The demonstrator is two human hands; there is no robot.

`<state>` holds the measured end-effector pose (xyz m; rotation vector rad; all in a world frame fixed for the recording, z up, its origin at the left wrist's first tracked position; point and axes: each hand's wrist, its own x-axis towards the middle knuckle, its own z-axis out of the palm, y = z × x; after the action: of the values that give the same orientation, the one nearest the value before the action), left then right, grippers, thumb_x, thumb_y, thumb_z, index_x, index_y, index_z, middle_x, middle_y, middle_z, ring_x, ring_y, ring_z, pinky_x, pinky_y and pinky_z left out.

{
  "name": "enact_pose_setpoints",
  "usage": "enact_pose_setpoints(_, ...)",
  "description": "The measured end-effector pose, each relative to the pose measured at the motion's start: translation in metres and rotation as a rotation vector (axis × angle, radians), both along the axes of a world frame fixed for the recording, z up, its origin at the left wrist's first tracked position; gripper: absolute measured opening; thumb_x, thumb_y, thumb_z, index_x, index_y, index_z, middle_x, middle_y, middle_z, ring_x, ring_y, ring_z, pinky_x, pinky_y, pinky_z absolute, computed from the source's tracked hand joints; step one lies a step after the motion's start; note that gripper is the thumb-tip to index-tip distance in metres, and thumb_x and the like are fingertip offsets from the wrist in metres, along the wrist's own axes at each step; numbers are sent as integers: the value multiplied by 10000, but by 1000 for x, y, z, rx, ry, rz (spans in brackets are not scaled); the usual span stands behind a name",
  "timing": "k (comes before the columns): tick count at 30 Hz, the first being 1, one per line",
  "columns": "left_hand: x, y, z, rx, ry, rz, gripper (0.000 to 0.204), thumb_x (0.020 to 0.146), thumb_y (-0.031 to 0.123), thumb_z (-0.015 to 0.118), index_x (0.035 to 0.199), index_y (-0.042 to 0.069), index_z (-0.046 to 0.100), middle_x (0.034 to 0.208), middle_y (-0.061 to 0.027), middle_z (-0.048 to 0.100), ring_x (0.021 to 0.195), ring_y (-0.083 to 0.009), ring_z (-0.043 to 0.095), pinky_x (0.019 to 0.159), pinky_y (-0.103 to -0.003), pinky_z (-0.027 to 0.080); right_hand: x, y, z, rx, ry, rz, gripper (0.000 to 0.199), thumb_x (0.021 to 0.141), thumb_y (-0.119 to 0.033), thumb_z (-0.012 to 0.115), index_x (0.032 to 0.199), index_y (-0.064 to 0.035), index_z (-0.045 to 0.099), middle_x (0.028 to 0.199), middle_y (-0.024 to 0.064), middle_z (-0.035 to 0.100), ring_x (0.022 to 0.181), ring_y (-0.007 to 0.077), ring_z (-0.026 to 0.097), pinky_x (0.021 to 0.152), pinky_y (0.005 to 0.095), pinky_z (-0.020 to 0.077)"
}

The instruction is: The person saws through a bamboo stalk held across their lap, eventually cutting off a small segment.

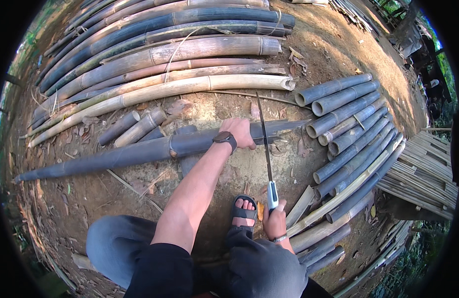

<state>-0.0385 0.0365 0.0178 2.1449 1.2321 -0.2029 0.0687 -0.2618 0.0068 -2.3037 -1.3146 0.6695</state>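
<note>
A long dark bamboo pole [140,152] lies across the ground in front of me, its right end split and jagged. My left hand [238,133], with a watch on the wrist, is closed over the pole a little short of that end. My right hand [275,221] grips the white and dark handle of a hand saw [267,158]. The long thin blade points away from me and crosses the pole just right of my left hand. Whether the teeth touch the bamboo I cannot tell. Short bamboo pieces [183,130] show under and behind the pole.
Long bamboo poles [189,49] lie side by side at the far left. Several cut dark bamboo lengths [346,110] are laid in a row at the right, beside a slatted bamboo stack [422,171]. My sandalled foot [245,211] stands between my hands. Dry leaves litter the ground.
</note>
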Motion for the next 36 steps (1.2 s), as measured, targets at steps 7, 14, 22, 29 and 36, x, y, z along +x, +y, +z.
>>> enact_pose_setpoints(7,-8,4,2,-8,5,4,570,539,425,841,928,23,732,824,-166,738,794,-293,725,741,-385,574,-12,-18,14,-35,-24,2,383,963,-216,608,1083,59,370,676,344,608,672,532,622,549,601,480)
enact_pose_setpoints(14,-16,-1,-1,-14,-6,31,540,552,415,841,903,18,737,827,-167,741,797,-297,728,746,-378,574,-4,69,4,-20,-33,40,394,963,-198,606,1119,66,359,689,340,617,674,538,621,566,610,475)
enact_pose_setpoints(22,-15,-1,2,-32,-9,24,537,540,427,839,868,13,746,830,-171,743,797,-302,728,770,-384,578,-4,76,6,-90,17,42,428,949,-186,624,1161,58,343,760,352,629,727,538,635,588,595,477)
enact_pose_setpoints(29,-9,7,4,-40,-30,27,570,527,435,840,887,2,752,884,-191,744,816,-319,724,780,-395,580,-1,-8,3,4,-51,45,422,973,-221,602,1129,75,345,644,317,603,633,518,618,506,583,460)
enact_pose_setpoints(36,-8,12,0,-31,-25,4,583,504,448,841,874,6,753,887,-191,744,835,-317,727,780,-403,577,-7,12,10,-32,-20,-1,389,956,-172,618,1125,45,344,730,356,612,717,549,620,579,595,465)
